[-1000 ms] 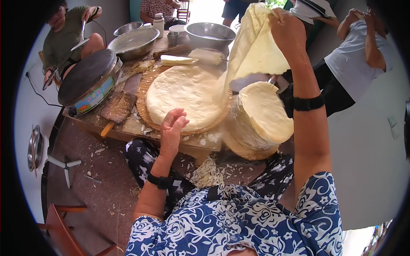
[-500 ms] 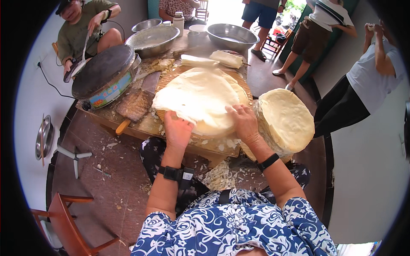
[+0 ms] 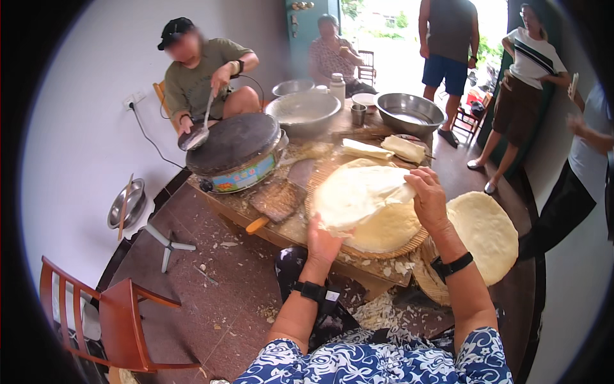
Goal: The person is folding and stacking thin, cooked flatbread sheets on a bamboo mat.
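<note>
A thin, pale, round flatbread (image 3: 358, 192) is lifted and partly folded over between my hands. My right hand (image 3: 432, 200) pinches its right edge, raised above the pile. At its near left edge, my left hand (image 3: 325, 240) grips it, with some fingers hidden by the sheet. Below lies another round flatbread (image 3: 387, 230) on a woven round tray (image 3: 403, 251). To the right of my right hand stands a tall stack of flatbreads (image 3: 487, 233). Two rolled or folded flatbreads (image 3: 404, 148) lie beyond the tray.
A round black griddle (image 3: 233, 144) stands left on the wooden table, with a person (image 3: 208, 77) holding a ladle behind it. Nearby lies a wooden-handled brush or paddle (image 3: 276, 201). Metal basins (image 3: 409, 115) sit at the back. A red-brown chair (image 3: 125, 320) is lower left; several people stand beyond.
The top flatbread has come up off the pile, its right side raised by my right hand and folding over. Both hands have risen, and the view has turned left.
</note>
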`<state>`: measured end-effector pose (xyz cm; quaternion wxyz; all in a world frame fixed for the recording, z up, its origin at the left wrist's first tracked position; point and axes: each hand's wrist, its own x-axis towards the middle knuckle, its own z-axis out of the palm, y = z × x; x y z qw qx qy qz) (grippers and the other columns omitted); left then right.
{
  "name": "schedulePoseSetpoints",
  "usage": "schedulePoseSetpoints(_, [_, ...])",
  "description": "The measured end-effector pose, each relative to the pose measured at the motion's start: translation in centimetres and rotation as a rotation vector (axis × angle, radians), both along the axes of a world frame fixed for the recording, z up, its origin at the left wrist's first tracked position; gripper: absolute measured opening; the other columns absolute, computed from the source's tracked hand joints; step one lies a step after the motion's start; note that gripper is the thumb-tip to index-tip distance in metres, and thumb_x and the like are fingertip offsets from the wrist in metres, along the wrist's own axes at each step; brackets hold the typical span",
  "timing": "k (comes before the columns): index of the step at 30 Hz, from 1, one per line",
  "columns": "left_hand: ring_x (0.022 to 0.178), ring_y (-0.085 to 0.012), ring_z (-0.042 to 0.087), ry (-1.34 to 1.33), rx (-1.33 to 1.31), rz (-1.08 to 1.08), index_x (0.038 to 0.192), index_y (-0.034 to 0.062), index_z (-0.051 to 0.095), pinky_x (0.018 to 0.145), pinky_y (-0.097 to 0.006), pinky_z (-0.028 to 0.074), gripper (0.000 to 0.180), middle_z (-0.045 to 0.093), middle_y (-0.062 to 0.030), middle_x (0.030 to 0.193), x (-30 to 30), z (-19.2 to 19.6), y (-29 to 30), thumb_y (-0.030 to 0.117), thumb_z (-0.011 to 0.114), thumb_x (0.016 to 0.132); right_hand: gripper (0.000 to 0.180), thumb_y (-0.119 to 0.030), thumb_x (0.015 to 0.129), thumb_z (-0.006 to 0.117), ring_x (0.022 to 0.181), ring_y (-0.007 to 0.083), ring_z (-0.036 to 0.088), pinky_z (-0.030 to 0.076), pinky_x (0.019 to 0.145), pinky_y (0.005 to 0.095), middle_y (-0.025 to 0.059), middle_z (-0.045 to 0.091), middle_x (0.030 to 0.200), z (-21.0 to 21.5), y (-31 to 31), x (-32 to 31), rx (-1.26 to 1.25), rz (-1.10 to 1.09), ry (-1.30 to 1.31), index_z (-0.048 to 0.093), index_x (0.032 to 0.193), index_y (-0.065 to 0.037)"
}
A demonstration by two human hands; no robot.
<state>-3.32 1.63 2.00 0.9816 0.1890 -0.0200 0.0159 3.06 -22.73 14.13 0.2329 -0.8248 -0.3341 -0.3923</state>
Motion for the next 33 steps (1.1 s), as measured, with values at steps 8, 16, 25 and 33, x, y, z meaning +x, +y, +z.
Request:
schedulePoseSetpoints(8, [0.12,-0.0305,0.053,0.076,0.028,0.0,0.122,0.0026,0.051,0.107,-0.046,0.037,0.036,0.059,-0.0118,0.124,3.4,-1.5,1.5,0.016,0.054,0.089,0.034,-0.006,0.081,0.059,0.122,0.0347,0.05,0.04,0.106,0.0405,0.0125,0.058,0.124,-9.9,-5.5,-0.3,-0.316,-0.208,0.152,0.066,0.113,-0.014])
schedulePoseSetpoints(16, [0.123,-0.029,0.051,0.127,0.276,0.161,0.136,0.0047,0.043,0.106,-0.046,0.041,0.048,0.052,-0.0119,0.133,3.6,-1.0,0.5,-0.003,0.044,0.088,0.03,-0.012,0.084,0.058,0.113,0.0318,0.057,0.04,0.101,0.0452,0.0143,0.059,0.118,-10.4,-4.1,-0.7,-0.293,-0.37,0.281,0.065,0.112,-0.014])
schedulePoseSetpoints(25, [0.127,-0.0328,0.047,0.117,0.415,0.2,0.143,0.005,0.034,0.108,-0.051,0.039,0.054,0.045,-0.0154,0.139,4.5,-2.6,0.9,-0.005,0.038,0.09,0.03,-0.012,0.085,0.055,0.115,0.031,0.057,0.039,0.104,0.0454,0.0163,0.06,0.12,-11.3,-4.4,0.1,-0.161,-0.249,0.146,0.063,0.114,-0.011])
schedulePoseSetpoints(33, [0.109,-0.0209,0.052,0.134,0.588,0.373,0.15,0.0051,0.017,0.084,-0.031,0.048,0.076,0.045,-0.0126,0.133,3.8,-0.9,-0.9,-0.009,0.047,0.081,0.028,-0.01,0.086,0.054,0.102,0.0327,0.06,0.047,0.091,0.0405,0.0177,0.062,0.113,-11.8,-5.3,-0.8,-0.246,-0.261,0.24,0.061,0.113,-0.005])
